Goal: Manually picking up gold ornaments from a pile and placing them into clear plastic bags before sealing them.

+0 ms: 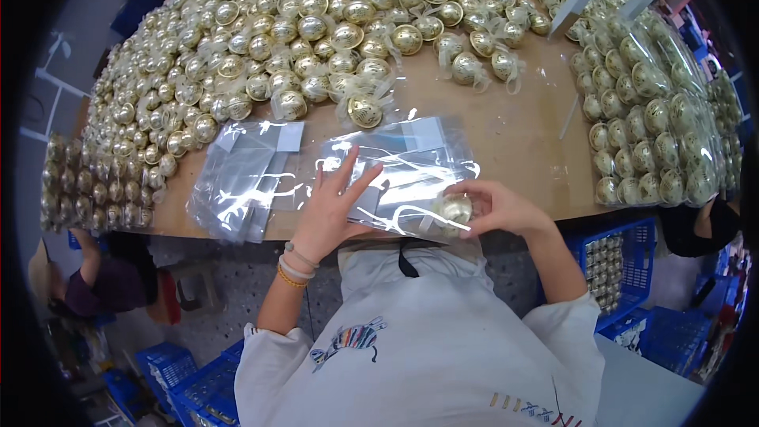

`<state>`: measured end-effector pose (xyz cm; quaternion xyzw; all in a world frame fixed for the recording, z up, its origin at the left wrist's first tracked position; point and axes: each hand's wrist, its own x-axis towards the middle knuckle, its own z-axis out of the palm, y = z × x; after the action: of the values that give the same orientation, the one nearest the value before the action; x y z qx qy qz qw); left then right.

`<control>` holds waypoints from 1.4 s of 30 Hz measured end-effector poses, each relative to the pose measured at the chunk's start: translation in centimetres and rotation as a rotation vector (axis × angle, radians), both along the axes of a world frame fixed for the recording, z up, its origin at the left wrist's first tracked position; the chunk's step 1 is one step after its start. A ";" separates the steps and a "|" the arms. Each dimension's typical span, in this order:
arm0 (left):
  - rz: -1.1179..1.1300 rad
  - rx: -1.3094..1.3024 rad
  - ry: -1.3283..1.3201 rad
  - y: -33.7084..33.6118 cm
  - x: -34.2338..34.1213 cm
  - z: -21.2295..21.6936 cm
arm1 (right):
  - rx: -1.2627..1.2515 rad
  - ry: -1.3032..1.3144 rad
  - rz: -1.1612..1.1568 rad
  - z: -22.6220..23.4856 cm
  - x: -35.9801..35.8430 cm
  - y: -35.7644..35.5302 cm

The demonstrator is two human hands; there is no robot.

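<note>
Presently, in the head view, a clear bag [431, 168] lies on the surface [526, 134]. Over its left part, the left hand [332, 209] is spread wide; at its lower right corner, the right hand [504, 209], curled, holds a gold ball [456, 209]. Beyond it spreads a ball heap [316, 28].

left hand [328, 209]: fingers spread on a clear bag [411, 170] at the table's near edge;
right hand [504, 209]: thumb and fingers around a gold ball [456, 208] at the bag's lower right corner;
flat bags [241, 178]: overlapping, left of that hand pair;
brown tabletop [526, 158]: gold heap [308, 28] across its far side; packed balls [652, 130] at right, more packs [99, 190] at left;
blue crate [632, 269]: below the right edge, packed balls inside
</note>
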<state>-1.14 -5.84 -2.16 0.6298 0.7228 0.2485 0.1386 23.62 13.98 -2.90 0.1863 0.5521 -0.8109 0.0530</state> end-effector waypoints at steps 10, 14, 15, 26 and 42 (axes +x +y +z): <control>0.012 0.050 0.206 -0.7 3.1 -0.2 | 0.240 -0.062 -0.128 -1.3 -10.6 -4.5; 0.065 -0.035 0.260 -1.5 1.8 0.6 | 0.347 0.040 0.140 1.1 -10.5 -2.6; 0.057 -0.027 0.290 -1.6 1.7 0.7 | 0.548 0.073 0.317 2.0 -9.4 -0.7; 0.028 0.029 0.299 -0.4 2.5 -0.2 | 1.414 -0.111 -0.061 -0.4 -19.6 3.6; 0.072 0.043 0.084 -0.6 1.5 0.4 | 0.320 -0.148 -0.163 2.0 -1.8 -1.2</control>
<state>0.32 -6.42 -1.74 0.6161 0.7446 0.2420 0.0857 21.83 12.77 -0.86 0.2956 0.6516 -0.6986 -0.0028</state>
